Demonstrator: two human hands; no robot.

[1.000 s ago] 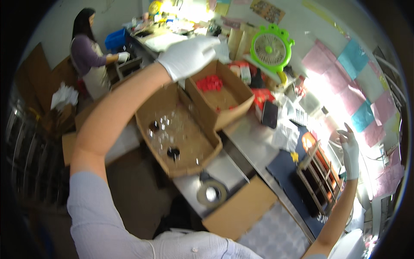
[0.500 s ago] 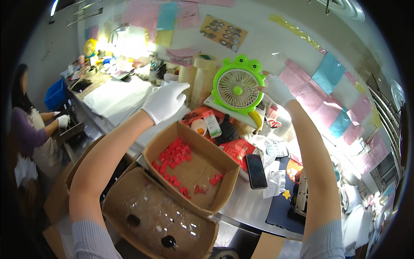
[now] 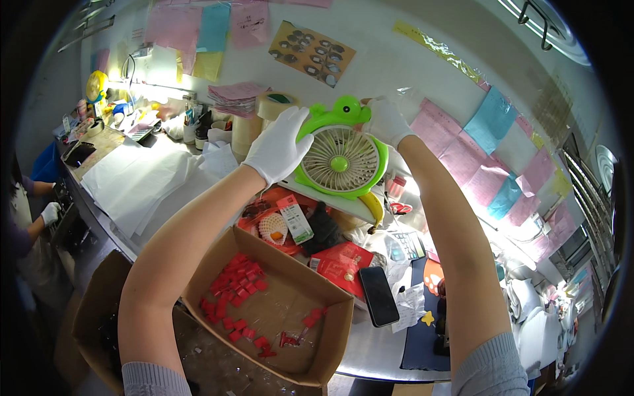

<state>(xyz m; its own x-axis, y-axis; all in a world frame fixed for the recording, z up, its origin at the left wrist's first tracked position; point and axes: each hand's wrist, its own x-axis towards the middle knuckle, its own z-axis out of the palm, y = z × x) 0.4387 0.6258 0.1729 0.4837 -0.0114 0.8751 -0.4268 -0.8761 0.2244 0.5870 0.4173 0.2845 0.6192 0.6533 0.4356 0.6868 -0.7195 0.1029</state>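
Note:
A green frog-shaped fan [image 3: 339,164] with a round pale grille stands on a white ledge beyond the open cardboard box. My left hand [image 3: 279,148], in a white glove, is closed on the fan's left edge, its thumb in front and fingers up along the side. Gloved in white too, my right hand [image 3: 388,124] is at the fan's upper right, its fingertips partly hidden behind the frog's head. Nearer to me, the cardboard box [image 3: 333,336] holds many small red pieces [image 3: 236,284].
A black phone [image 3: 378,297] and a red packet [image 3: 343,267] lie right of the box. White sheets [image 3: 142,181] cover the bench at left, by tape rolls [image 3: 246,135]. A yellow banana-like thing [image 3: 374,210] hangs below the fan. Another person's gloved hand [image 3: 51,213] works at far left.
My left hand has come right onto the fan's edge. My right hand has shifted toward the frog's head. The whole view has swung, so the box sits lower and further left.

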